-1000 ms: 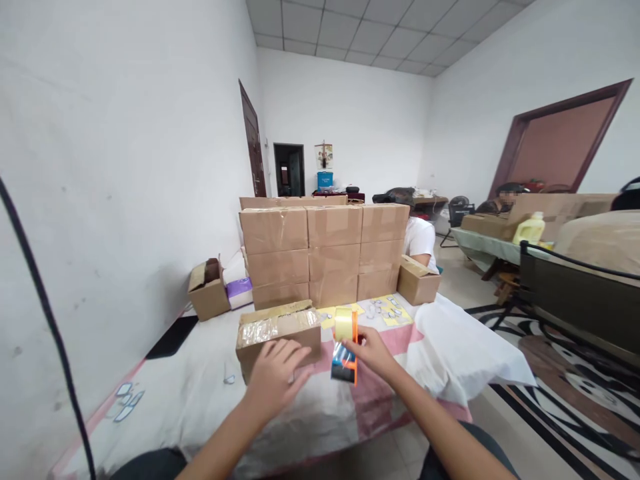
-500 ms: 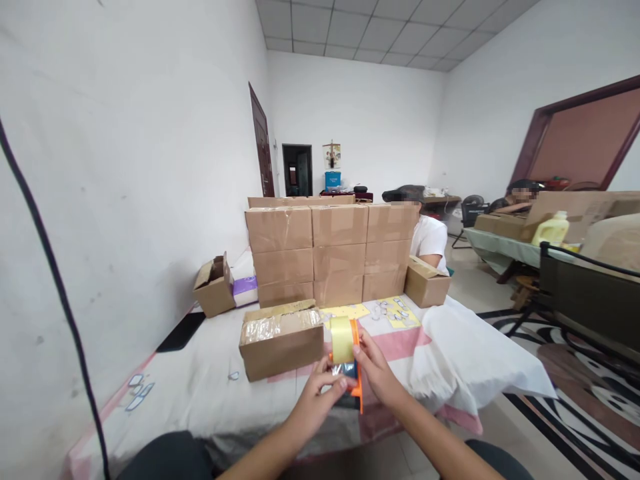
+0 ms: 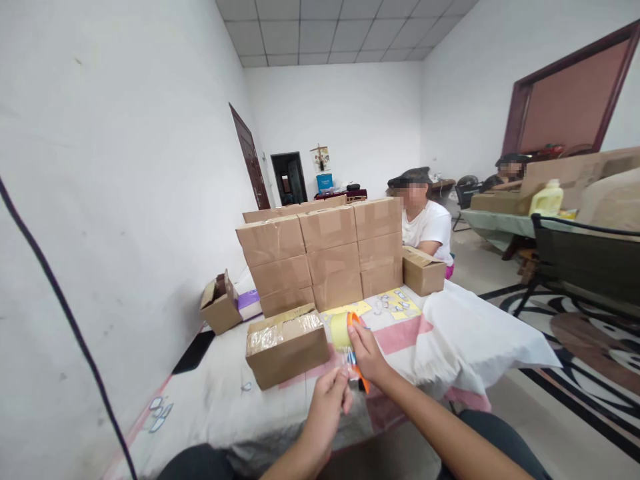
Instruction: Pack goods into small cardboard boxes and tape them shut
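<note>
My right hand (image 3: 369, 348) grips an orange tape dispenser (image 3: 354, 319) that carries a roll of yellowish tape (image 3: 341, 331). Below the roll, my left hand (image 3: 330, 393) pinches the loose end of clear packing tape (image 3: 345, 361) between thumb and fingers. Left of both hands lies a cardboard box (image 3: 290, 357) with shiny tape along its top; neither hand touches it. A tablecloth (image 3: 210, 400) with printed patches lies under everything.
Stacked cardboard boxes (image 3: 333, 250) form a wall at the table's back. A smaller box (image 3: 423, 272) stands at its right end, an opened box (image 3: 220, 307) at its left. Behind the stack sits a person in a white shirt (image 3: 433, 227). A black chair (image 3: 585, 267) stands right.
My left hand has drawn down and closed in a pinch on the tape end. My right hand has tilted the dispenser. The view has shifted, showing more of the person behind the boxes.
</note>
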Available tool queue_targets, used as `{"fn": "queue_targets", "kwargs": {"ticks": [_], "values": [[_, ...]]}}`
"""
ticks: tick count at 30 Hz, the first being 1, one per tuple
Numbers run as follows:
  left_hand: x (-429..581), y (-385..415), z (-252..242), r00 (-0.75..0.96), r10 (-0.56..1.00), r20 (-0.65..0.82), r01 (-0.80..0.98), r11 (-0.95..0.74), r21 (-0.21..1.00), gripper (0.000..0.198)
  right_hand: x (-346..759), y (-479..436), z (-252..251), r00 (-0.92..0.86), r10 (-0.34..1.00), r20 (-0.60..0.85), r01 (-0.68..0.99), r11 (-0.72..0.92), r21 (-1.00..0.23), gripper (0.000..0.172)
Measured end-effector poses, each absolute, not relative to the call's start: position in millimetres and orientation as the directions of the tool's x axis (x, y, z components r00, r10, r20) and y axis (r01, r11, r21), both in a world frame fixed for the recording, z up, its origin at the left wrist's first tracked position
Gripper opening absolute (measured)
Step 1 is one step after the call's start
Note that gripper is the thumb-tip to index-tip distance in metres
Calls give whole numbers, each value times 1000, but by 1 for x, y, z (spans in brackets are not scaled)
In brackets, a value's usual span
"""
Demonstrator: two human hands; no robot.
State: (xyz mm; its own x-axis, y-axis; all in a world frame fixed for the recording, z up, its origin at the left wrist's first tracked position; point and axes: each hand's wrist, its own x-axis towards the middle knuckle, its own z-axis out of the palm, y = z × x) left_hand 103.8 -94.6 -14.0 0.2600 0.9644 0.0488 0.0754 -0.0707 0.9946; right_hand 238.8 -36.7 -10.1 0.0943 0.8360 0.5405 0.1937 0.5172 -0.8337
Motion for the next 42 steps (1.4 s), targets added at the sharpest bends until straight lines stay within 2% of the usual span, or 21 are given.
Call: {"fn": "queue_targets", "kwargs": {"ticks": [4,11,15,20,25,29,36,42], "values": [[112,-95,-12,347,937,-35,98,0,995,74,246,-27,-9,231,841,490,150,466,-872,49],[114,-91,-21,316,946,-74,91,47,995,75,246,-30,-11,306,849,431,55,436,-898,47],[115,-90,-24,294,953,-74,75,54,996,78,245,-33,-12,317,846,429,99,421,-902,47],[109,-84,-26,356,933,-58,94,26,995,75,246,-28,-10,344,814,467,160,439,-884,43],[106,-76,-32,347,936,-55,-13,63,998,65,245,-14,-12,367,817,445,189,403,-895,39],[105,-67,-42,337,940,-48,-39,65,997,64,245,-3,-16,393,813,430,180,390,-903,39],[105,-62,-62,324,943,-69,33,61,998,78,246,-2,-22,451,800,395,149,369,-917,39],[104,-65,-71,365,928,-68,130,21,991,72,247,-20,-19,452,799,398,93,401,-911,35]]}}
